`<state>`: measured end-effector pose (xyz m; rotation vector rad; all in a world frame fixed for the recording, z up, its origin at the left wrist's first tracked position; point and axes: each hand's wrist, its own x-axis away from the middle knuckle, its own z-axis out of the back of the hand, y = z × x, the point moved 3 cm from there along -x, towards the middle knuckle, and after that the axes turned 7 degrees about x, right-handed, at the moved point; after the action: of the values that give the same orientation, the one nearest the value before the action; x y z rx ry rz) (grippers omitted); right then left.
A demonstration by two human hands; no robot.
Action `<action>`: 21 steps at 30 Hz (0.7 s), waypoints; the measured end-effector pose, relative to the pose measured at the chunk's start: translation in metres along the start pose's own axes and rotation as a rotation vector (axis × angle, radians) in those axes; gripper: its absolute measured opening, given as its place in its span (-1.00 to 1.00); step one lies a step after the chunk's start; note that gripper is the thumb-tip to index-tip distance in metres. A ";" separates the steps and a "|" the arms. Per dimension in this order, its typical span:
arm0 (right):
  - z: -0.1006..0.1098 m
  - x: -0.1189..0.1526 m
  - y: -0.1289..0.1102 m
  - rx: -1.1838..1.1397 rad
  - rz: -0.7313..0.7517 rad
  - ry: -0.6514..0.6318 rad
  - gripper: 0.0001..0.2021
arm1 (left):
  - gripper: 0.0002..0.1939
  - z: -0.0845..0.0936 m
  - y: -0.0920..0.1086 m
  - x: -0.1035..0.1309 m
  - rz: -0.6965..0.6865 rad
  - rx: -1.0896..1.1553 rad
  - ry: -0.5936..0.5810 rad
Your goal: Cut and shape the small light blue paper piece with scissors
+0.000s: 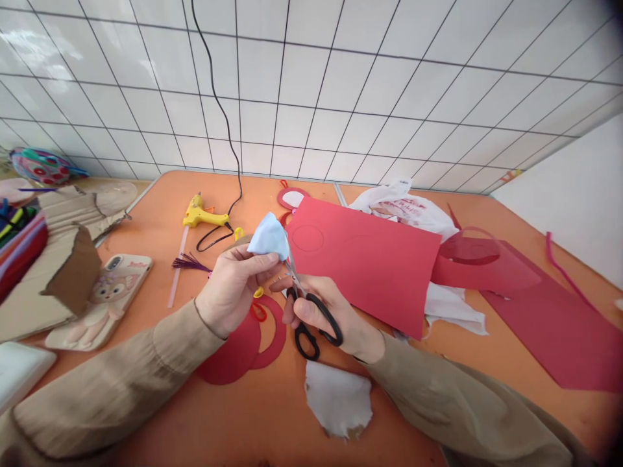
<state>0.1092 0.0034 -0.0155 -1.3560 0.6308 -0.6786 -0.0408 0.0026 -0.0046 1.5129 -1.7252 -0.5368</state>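
Between the thumb and fingers of my left hand [230, 282] is a small light blue piece [268, 237], held up above the table. My right hand [335, 311] grips the black-handled scissors [305, 340], thumb and fingers at the loops. The scissor blades point up and lie against the right edge of the blue piece; how far they are apart is hard to tell. Beneath my hands lie dark red round cutouts [233, 353]. A ragged white piece [338, 397] rests nearer to me, below the scissors.
A large red sheet [365, 259] lies behind my right hand, with a white plastic bag [406, 211] beyond it. At the left are a yellow glue gun [207, 213] with a black cord, a phone [102, 301] and torn cardboard [41, 279]. More red sheet [559, 324] lies right.
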 end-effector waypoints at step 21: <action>0.002 -0.002 0.001 -0.043 -0.056 0.051 -0.39 | -0.84 -0.003 -0.003 0.004 0.009 0.012 0.000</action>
<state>0.1094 0.0059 -0.0159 -1.4040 0.6531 -0.7508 -0.0369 -0.0012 -0.0039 1.5124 -1.7376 -0.5230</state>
